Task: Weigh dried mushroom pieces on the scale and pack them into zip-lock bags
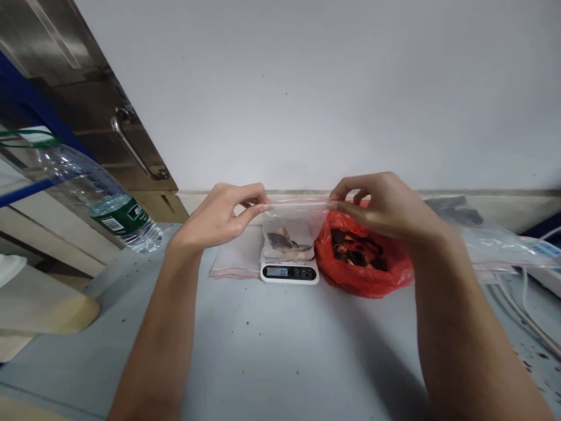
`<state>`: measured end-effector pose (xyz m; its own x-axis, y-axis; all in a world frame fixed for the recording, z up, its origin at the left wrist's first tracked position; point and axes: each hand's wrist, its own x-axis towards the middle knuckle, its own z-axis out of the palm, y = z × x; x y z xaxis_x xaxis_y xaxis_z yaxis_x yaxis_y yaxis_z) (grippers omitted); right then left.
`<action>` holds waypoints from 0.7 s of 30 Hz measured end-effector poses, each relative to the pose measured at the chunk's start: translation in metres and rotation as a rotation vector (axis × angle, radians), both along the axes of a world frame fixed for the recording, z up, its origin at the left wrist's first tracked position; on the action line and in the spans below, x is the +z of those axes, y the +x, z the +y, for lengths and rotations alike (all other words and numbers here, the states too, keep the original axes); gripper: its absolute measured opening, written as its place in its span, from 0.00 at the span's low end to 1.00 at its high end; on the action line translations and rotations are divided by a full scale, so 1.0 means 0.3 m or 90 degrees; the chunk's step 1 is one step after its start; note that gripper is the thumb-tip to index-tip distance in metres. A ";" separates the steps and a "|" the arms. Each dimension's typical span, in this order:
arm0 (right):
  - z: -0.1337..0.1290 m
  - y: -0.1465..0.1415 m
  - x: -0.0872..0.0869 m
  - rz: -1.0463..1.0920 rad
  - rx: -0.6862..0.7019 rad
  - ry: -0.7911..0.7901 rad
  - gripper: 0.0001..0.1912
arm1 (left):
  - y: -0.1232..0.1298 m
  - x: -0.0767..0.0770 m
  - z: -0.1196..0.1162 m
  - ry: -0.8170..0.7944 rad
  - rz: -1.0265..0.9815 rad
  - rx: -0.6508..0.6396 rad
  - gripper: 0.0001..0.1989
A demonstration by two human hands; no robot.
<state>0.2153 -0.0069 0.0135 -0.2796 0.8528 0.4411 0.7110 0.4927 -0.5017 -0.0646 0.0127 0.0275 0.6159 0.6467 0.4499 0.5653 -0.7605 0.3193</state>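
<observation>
Clear plastic, ringed by a green label, forms the water bottle [99, 187] at the far left, tilted in view and well apart from the work. Next comes the left grip [223, 210], thumb and fingertips pinched together on the upper left corner of a zip bag [291, 217]. Just beside that, flat on the bench [263, 351], lies a stack of similar bags [234, 257].

Between the two hands, the zip bag stands upright over the small white scale [289, 272]; whether its base bears on the scale, I cannot tell. Its mouth edge is up and runs left to right, drawn fairly straight; the base points down, where brown and pale pieces [287, 242] have settled. It looks about as wide as tall, so no clear long axis shows beyond that seal line. I judge it light, soft and a little slippery, limp where unsupported, with pieces that may be dry and brittle. The two top corners seem the best hold, since squeezing lower could crush the contents.

To the right, a red bag [368, 286] sits open, dark pieces [357, 248] inside. Beyond its near edge, the right grip [385, 204] is closed on the zip bag's upper right corner. Last, more clear plastic [486, 240] lies farther right.
</observation>
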 end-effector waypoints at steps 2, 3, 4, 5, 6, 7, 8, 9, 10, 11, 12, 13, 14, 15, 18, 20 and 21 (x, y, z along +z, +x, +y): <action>-0.006 0.002 0.011 -0.008 -0.004 -0.005 0.06 | 0.006 0.002 0.000 0.028 -0.016 0.025 0.10; -0.009 0.003 0.017 -0.015 0.004 -0.018 0.06 | 0.014 0.001 0.001 0.052 -0.030 0.034 0.09; -0.013 0.002 0.023 -0.024 0.019 -0.041 0.06 | 0.027 -0.002 0.003 0.087 -0.047 0.031 0.09; -0.017 -0.001 0.027 -0.035 0.044 -0.071 0.05 | 0.044 -0.007 0.005 0.130 -0.062 0.014 0.09; -0.019 -0.005 0.029 -0.047 0.076 -0.099 0.04 | 0.068 -0.015 0.008 0.176 -0.074 -0.012 0.08; -0.022 -0.010 0.028 -0.055 0.110 -0.120 0.04 | 0.096 -0.024 0.009 0.225 -0.081 -0.045 0.08; -0.023 -0.015 0.026 -0.058 0.140 -0.133 0.06 | 0.128 -0.035 0.009 0.269 -0.081 -0.074 0.08; -0.023 -0.018 0.021 -0.056 0.164 -0.140 0.08 | 0.162 -0.047 0.006 0.307 -0.079 -0.095 0.09; -0.024 -0.018 0.016 -0.050 0.178 -0.142 0.09 | 0.196 -0.058 0.002 0.337 -0.075 -0.103 0.10; -0.026 -0.013 0.011 -0.042 0.184 -0.146 0.09 | 0.229 -0.069 -0.006 0.372 -0.084 -0.093 0.11; -0.030 -0.002 0.009 -0.030 0.183 -0.157 0.09 | 0.258 -0.079 -0.014 0.404 -0.099 -0.072 0.10; -0.036 0.016 0.009 -0.009 0.173 -0.170 0.10 | 0.282 -0.087 -0.023 0.435 -0.119 -0.050 0.09; -0.045 0.041 0.012 0.021 0.153 -0.176 0.12 | 0.302 -0.094 -0.032 0.461 -0.142 -0.033 0.09; -0.057 0.070 0.019 0.061 0.123 -0.171 0.13 | 0.316 -0.100 -0.038 0.478 -0.162 -0.033 0.08; -0.105 0.181 0.043 0.206 -0.058 0.003 0.15 | 0.340 -0.125 -0.041 0.435 -0.156 -0.120 0.07; -0.140 0.264 0.043 0.215 -0.201 0.198 0.16 | 0.351 -0.151 -0.031 0.337 -0.087 -0.178 0.07; -0.155 0.307 0.032 0.175 -0.249 0.276 0.16 | 0.357 -0.166 -0.025 0.287 -0.047 -0.189 0.08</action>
<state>0.3073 -0.0533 0.0231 0.1874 0.5975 0.7797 0.7531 0.4222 -0.5045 0.0424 0.0051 -0.0222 0.6994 0.1826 0.6910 0.2936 -0.9549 -0.0449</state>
